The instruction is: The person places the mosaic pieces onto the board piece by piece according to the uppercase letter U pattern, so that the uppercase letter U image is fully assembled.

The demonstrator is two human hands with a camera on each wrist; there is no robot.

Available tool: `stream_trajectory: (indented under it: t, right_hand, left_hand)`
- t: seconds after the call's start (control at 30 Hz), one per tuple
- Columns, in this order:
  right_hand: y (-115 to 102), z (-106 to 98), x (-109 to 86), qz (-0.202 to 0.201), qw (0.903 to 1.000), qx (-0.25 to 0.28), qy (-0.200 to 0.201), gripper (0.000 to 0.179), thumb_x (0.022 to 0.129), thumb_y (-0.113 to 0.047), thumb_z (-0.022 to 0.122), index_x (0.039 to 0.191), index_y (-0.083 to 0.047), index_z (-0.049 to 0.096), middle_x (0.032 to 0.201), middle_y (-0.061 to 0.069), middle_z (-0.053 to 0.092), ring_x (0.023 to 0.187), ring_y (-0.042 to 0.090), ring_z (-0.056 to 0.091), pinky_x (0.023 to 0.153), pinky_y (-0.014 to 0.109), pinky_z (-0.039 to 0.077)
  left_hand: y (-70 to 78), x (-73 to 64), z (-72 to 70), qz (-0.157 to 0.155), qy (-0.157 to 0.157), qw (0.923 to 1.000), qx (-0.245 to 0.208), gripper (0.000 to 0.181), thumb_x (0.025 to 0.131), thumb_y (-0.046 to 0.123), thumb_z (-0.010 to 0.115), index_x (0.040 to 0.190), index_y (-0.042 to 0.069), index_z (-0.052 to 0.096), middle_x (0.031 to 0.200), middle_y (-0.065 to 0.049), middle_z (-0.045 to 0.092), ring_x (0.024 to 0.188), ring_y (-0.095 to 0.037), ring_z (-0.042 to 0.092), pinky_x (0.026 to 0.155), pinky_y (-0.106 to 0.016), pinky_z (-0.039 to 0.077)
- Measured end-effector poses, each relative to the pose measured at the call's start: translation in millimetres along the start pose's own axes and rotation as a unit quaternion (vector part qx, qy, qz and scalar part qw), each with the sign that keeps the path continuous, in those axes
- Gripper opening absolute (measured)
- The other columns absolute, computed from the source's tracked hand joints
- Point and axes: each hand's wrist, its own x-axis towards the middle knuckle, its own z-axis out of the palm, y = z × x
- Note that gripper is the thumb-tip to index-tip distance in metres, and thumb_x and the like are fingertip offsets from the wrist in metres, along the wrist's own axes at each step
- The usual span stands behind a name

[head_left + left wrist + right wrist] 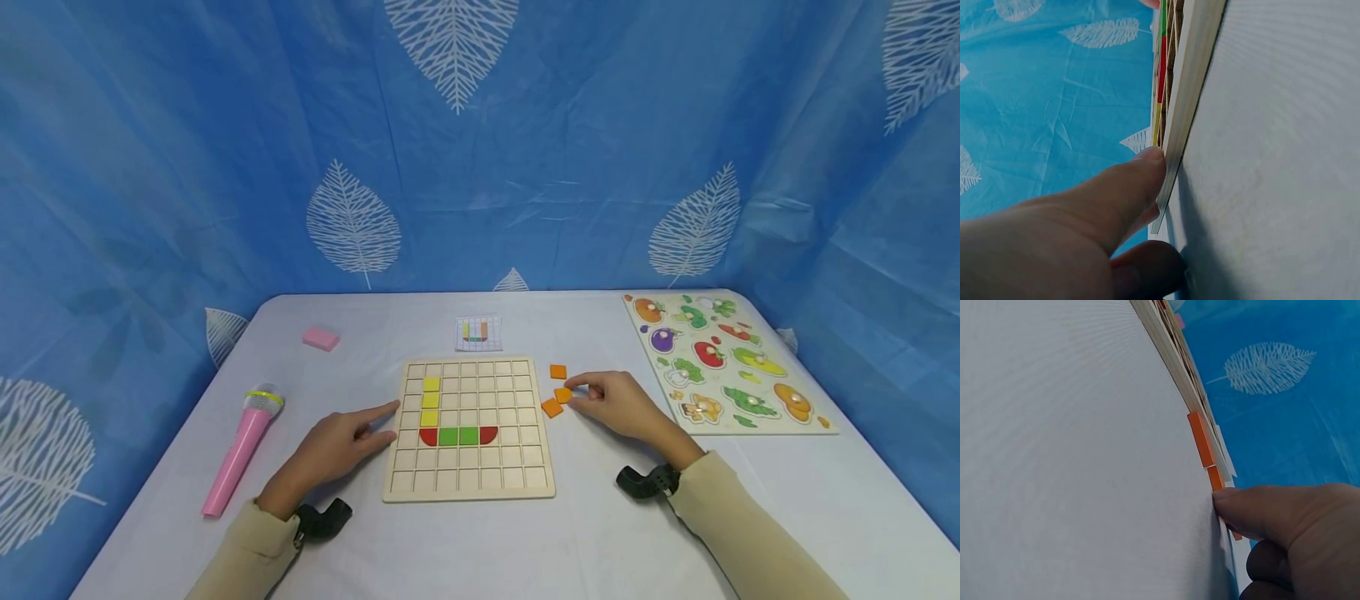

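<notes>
A square wooden grid board (468, 493) lies flat on the white table. In it, a column of yellow tiles (431, 401) stands above a row of two green tiles (458, 436) between rounded red pieces (428, 437). My left hand (333, 446) touches the board's left edge with index finger and thumb extended; in the left wrist view the thumb (1141, 165) is right at the rim. Right of the board, my right hand (618, 406) pinches an orange square tile (562, 396) by its side. Two more orange tiles (558, 372) lie beside it, the nearer one (1200, 439) close to the board.
Behind the board lies a small pattern card (478, 333) with a coloured U on a grid. A pink toy microphone (243, 450) and a pink block (321, 338) are at the left. A vegetable puzzle board (720, 362) occupies the right back, before a blue leaf-print curtain (525, 208).
</notes>
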Motion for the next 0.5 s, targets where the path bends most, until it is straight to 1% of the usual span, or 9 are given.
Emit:
stream_trajectory:
  t: [0.17, 0.33, 0.5]
  right_hand:
    - [0.4, -0.2, -0.1, -0.003, 1.0, -0.004, -0.001, 0.026, 0.093, -0.021, 0.077, 0.118, -0.013, 0.076, 0.059, -0.005, 0.041, 0.052, 0.012, 0.036, 0.052, 0.027, 0.029]
    - [0.1, 0.7, -0.2, -0.011, 0.9999, -0.009, 0.004, 0.026, 0.093, -0.02, 0.077, 0.118, -0.012, 0.076, 0.059, -0.006, 0.04, 0.051, 0.011, 0.036, 0.053, 0.027, 0.028]
    - [-1.2, 2.8, -0.7, -0.01, 0.9999, -0.011, 0.008, 0.027, 0.094, -0.02, 0.076, 0.119, -0.011, 0.076, 0.059, -0.006, 0.04, 0.052, 0.011, 0.036, 0.052, 0.027, 0.028]
  left_hand:
    - [0.2, 0.2, -0.2, 0.008, 0.001, 1.0, 0.0, 0.054, 0.097, 0.037, 0.071, 0.147, 0.021, 0.058, 0.061, 0.006, 0.042, 0.054, -0.01, 0.036, 0.051, -0.027, 0.03]
    - [-0.6, 0.3, 0.1, 0.008, 0.0, 1.0, -0.003, 0.055, 0.097, 0.038, 0.071, 0.147, 0.021, 0.058, 0.061, 0.006, 0.042, 0.054, -0.01, 0.036, 0.051, -0.027, 0.03]
    - [-0.6, 0.0, 0.5, 0.008, 0.001, 1.0, -0.003, 0.054, 0.097, 0.038, 0.071, 0.147, 0.021, 0.058, 0.061, 0.006, 0.042, 0.054, -0.01, 0.036, 0.051, -0.027, 0.03]
